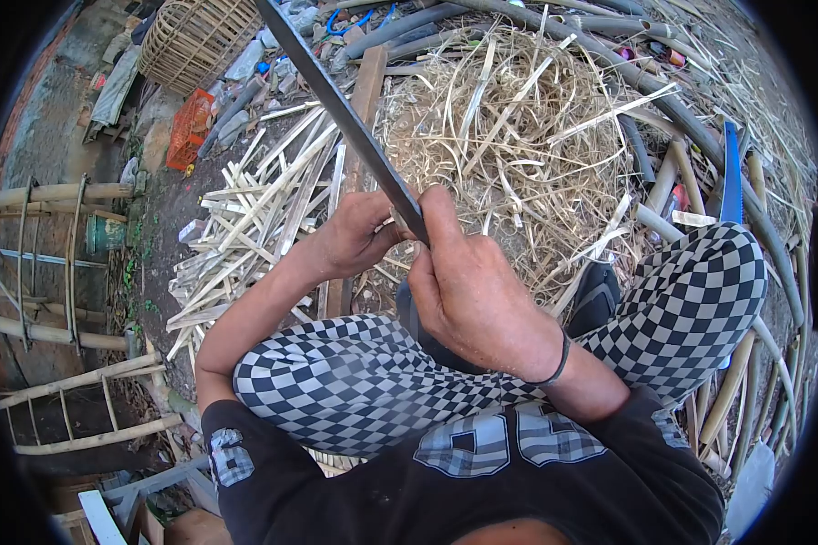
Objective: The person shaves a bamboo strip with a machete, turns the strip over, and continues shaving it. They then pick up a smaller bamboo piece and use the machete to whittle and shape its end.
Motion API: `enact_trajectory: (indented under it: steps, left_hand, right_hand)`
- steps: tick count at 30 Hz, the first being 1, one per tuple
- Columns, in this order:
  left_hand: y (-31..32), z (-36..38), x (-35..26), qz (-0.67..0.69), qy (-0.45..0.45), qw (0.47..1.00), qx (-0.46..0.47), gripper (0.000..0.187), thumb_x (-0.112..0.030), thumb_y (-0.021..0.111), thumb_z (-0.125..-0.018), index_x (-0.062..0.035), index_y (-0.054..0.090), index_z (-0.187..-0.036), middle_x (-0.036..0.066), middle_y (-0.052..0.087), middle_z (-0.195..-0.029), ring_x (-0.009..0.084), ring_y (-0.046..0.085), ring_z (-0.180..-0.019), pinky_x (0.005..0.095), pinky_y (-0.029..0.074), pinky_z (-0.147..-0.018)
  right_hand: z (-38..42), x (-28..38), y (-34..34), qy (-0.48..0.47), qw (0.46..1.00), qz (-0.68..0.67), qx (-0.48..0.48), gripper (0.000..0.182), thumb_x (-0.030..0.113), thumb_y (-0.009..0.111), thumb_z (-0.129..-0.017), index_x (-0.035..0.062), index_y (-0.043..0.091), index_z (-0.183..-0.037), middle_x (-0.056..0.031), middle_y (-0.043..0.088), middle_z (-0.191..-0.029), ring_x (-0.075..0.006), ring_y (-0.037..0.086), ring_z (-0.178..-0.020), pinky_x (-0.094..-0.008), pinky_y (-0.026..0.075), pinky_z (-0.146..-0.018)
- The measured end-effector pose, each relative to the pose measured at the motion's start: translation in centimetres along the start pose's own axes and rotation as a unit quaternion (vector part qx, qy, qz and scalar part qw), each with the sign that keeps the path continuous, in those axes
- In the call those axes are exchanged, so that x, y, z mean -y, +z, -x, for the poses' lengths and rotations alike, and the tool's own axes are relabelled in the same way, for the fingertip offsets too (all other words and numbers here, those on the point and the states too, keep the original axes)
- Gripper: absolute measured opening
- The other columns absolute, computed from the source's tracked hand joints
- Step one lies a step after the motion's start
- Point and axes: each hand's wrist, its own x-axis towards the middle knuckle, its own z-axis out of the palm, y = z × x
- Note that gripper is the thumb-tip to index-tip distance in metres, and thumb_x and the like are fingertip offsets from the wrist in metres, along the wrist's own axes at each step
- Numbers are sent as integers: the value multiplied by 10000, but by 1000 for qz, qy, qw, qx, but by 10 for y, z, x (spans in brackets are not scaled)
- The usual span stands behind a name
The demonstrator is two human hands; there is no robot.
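Note:
A long dark metal blade (336,109), like a machete's, slants from the top of the view down to my lap. My right hand (482,295) is closed around its lower end, with a finger lying along the metal; any handle is hidden in the fist. My left hand (359,234) is beside the blade's lower part, its fingers pinched together. What they pinch is mostly hidden; a small pale bit shows at the fingertips against the blade. Below the hands are my crossed legs in checkered trousers (336,386).
Split pale strips (254,218) lie heaped on the left, beside a wooden plank (364,91). Ahead spreads a pile of curly shavings (518,127). A blue-handled saw (731,173) stands at right among poles (691,100). An orange crate (189,129) and wicker basket (195,41) are far left.

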Motion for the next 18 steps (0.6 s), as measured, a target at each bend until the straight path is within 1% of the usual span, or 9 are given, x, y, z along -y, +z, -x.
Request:
enact_trajectory:
  steps: [1,5,7,8,10,12,14,16,18]
  left_hand:
    - [0,1,0,4,-5,1000,6,338,46,700,-842,-27,609,-1159,160,697,-984,372,705,-879,412,549,-745]
    - [-3,-1,-1,3,-27,1000,16,332,40,694,-845,-26,608,-1159,152,699,-983,360,708,-870,403,551,-750]
    - [3,-2,1,43,-7,999,-14,111,-77,663,-927,-13,622,-1009,122,674,-915,291,675,-831,382,514,-729]
    - [3,0,-1,45,-9,999,-15,111,-77,663,-927,-13,622,-1009,122,674,-915,291,675,-831,382,514,-729]
    - [-3,-1,-5,69,-73,995,6,129,-129,654,-955,-8,632,-995,112,679,-925,264,672,-831,365,514,-736]
    - [0,-1,5,69,-43,997,9,152,-152,653,-963,-6,635,-1000,107,679,-927,253,672,-836,354,513,-741]
    - [3,4,11,75,-17,997,9,175,-174,653,-971,-3,638,-1005,101,678,-928,242,671,-841,343,511,-746]
    - [3,8,11,104,-65,992,-7,215,-212,649,-984,0,640,-1016,94,679,-935,225,666,-852,334,511,-761]
    - [1,3,7,102,-89,991,1,252,-250,644,-992,2,640,-1010,90,678,-941,209,659,-862,340,513,-774]
  right_hand:
    - [0,-2,1,1,1000,0,1,306,-15,509,-915,-27,339,-1169,-277,569,-603,-519,608,-619,-584,462,-556]
    - [-2,-1,-1,6,1000,13,11,323,-26,510,-909,-37,342,-1185,-273,572,-602,-510,615,-616,-583,468,-554]
    - [-1,-1,1,9,1000,15,12,327,-28,510,-907,-37,345,-1189,-271,573,-603,-506,616,-614,-580,470,-553]
    - [-3,-6,4,8,999,32,12,333,-29,511,-905,-35,344,-1193,-269,572,-600,-504,615,-609,-579,468,-548]
    - [-3,-7,3,3,999,50,9,339,-29,513,-903,-32,343,-1197,-267,571,-597,-503,614,-604,-578,467,-543]
    - [-2,-5,-1,5,998,51,34,465,6,544,-869,-43,322,-1275,-257,617,-629,-481,643,-623,-558,513,-566]
    - [-3,-8,5,6,997,65,33,454,5,545,-868,-42,324,-1263,-256,617,-626,-478,645,-619,-559,514,-561]
    - [-2,-11,6,8,996,80,34,443,4,546,-867,-41,326,-1250,-254,617,-624,-474,646,-615,-559,515,-556]
    - [-4,-12,5,1,999,43,16,354,-24,520,-899,-12,340,-1204,-254,569,-586,-497,606,-579,-574,455,-526]
